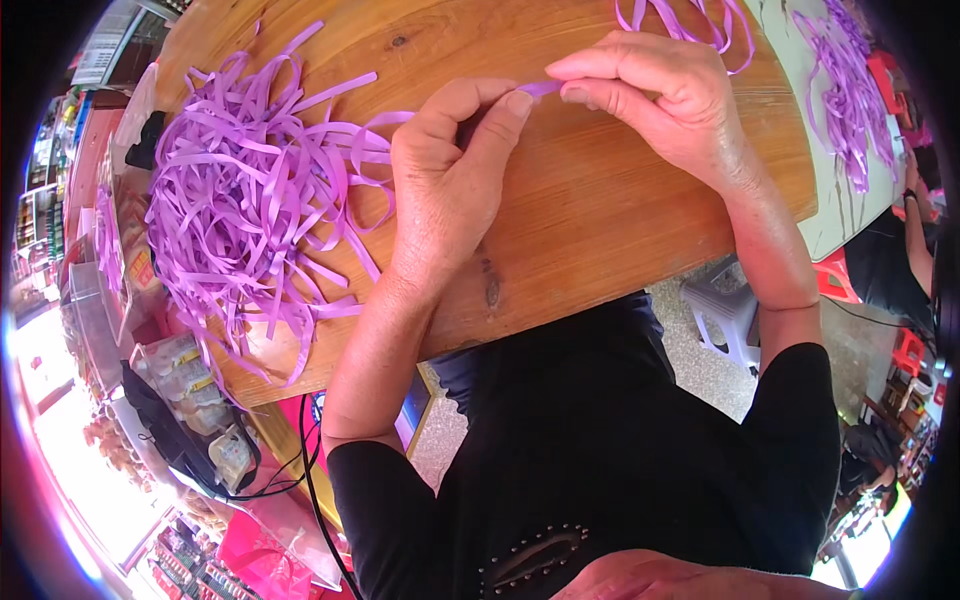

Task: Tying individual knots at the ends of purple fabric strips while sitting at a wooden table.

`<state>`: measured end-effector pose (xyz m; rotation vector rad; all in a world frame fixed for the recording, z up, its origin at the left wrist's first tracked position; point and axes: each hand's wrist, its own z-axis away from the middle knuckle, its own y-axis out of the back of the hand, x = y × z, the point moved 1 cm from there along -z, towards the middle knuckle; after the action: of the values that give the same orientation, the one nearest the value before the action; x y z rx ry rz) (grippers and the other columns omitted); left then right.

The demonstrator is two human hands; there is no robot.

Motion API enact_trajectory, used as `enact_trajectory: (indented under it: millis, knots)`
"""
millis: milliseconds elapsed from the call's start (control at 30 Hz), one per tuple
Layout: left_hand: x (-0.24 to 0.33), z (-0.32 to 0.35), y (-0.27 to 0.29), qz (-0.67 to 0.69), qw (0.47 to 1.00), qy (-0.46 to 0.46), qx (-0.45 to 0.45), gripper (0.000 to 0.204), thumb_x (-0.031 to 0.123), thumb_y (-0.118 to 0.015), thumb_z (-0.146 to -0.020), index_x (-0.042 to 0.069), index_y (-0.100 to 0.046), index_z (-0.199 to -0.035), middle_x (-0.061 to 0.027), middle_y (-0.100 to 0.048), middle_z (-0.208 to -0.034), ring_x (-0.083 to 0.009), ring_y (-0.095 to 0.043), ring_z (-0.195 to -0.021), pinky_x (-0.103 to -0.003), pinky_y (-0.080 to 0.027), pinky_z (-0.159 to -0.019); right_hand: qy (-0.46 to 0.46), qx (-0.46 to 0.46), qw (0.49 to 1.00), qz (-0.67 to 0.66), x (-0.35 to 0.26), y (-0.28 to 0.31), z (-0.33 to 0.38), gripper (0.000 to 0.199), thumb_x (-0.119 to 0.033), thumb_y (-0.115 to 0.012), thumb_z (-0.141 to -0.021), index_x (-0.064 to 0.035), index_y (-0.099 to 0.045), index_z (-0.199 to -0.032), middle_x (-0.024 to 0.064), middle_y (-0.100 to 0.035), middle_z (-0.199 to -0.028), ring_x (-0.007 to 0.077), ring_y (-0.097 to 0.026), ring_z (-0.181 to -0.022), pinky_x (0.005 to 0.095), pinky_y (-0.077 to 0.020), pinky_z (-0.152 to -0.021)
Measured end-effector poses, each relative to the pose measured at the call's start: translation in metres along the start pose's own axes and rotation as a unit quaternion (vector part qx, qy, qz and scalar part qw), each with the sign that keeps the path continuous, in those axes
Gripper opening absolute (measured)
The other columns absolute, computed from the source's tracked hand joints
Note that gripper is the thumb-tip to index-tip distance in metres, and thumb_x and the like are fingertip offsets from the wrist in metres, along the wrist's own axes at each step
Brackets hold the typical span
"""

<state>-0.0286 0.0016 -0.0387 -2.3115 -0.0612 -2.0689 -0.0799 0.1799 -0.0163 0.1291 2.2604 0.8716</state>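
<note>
Purple, flat, narrow ribbon [541, 88] bridging two hands above a brown wooden table [590, 230].
Left hand [445, 175] and right hand [675, 100] each pinch it, thumb to forefinger; seemingly being straightened, it calls for steady fingertips next, near the tangled purple ribbon pile [245, 190].

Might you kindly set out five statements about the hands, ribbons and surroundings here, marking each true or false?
1. The left hand pinches a purple ribbon. True.
2. The right hand lies flat, palm down. False: its thumb and index finger are bent toward the ribbon.
3. The large tangle of ribbons lies to the right of both hands. False: it lies to their left.
4. The tabletop beneath the hands is wooden. True.
5. The sleeves are white. False: they are black.
</note>
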Motion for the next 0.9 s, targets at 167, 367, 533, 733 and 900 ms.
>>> enact_trajectory:
  millis: [167, 367, 533, 733, 900]
  knots:
    - [0.002, -0.002, 0.004, 0.011, 0.999, 0.031, 0.005, 0.008, 0.006, -0.062, -0.084, -0.001, -0.063, -0.088, 0.0054, -0.053, -0.069, -0.0021, -0.043, -0.064, -0.017, -0.037, -0.057, 0.040, -0.017, 0.996, 0.084, 0.004, -0.001, 0.001, 0.018, -0.001, -0.066, -0.075, -0.0042, -0.066, -0.092, 0.0043, -0.062, -0.082, 0.0145, -0.062, -0.070, 0.0217, -0.0481, -0.059]
    - [-0.002, -0.006, 0.008, -0.015, 1.000, -0.019, 0.010, 0.004, 0.003, -0.064, -0.082, -0.001, -0.063, -0.084, 0.0042, -0.055, -0.069, -0.0022, -0.047, -0.065, -0.016, -0.040, -0.060, -0.001, -0.090, 0.995, 0.041, -0.002, 0.000, -0.001, 0.012, -0.001, -0.065, -0.076, -0.0017, -0.065, -0.088, 0.0042, -0.061, -0.080, 0.0131, -0.060, -0.073, 0.0215, -0.0457, -0.062]
    - [-0.004, -0.010, 0.009, 0.015, 0.999, -0.036, -0.031, 0.004, 0.001, -0.065, -0.081, 0.001, -0.063, -0.085, 0.0022, -0.058, -0.074, -0.0030, -0.051, -0.068, -0.017, -0.042, -0.062, -0.133, -0.130, 0.951, -0.246, 0.001, -0.006, 0.002, 0.012, -0.003, -0.064, -0.079, -0.0008, -0.066, -0.090, 0.0023, -0.059, -0.079, 0.0105, -0.054, -0.071, 0.0235, -0.0421, -0.062]
    - [-0.005, -0.006, -0.004, 0.238, 0.971, 0.035, -0.001, 0.008, 0.001, -0.063, -0.083, 0.003, -0.059, -0.090, 0.0030, -0.057, -0.075, -0.0023, -0.048, -0.066, -0.015, -0.039, -0.061, -0.224, -0.096, 0.766, -0.595, 0.009, -0.016, 0.007, 0.022, -0.007, -0.057, -0.085, 0.0024, -0.062, -0.105, 0.0039, -0.058, -0.082, 0.0068, -0.046, -0.068, 0.0223, -0.0339, -0.057]
    - [-0.008, -0.004, -0.007, 0.199, 0.979, -0.041, 0.021, 0.008, -0.003, -0.061, -0.083, 0.002, -0.059, -0.089, 0.0035, -0.056, -0.078, -0.0017, -0.046, -0.067, -0.015, -0.037, -0.059, -0.243, -0.055, 0.756, -0.606, 0.004, -0.014, 0.004, 0.030, -0.010, -0.060, -0.083, -0.0007, -0.059, -0.112, 0.0045, -0.059, -0.086, 0.0105, -0.050, -0.075, 0.0255, -0.0376, -0.061]
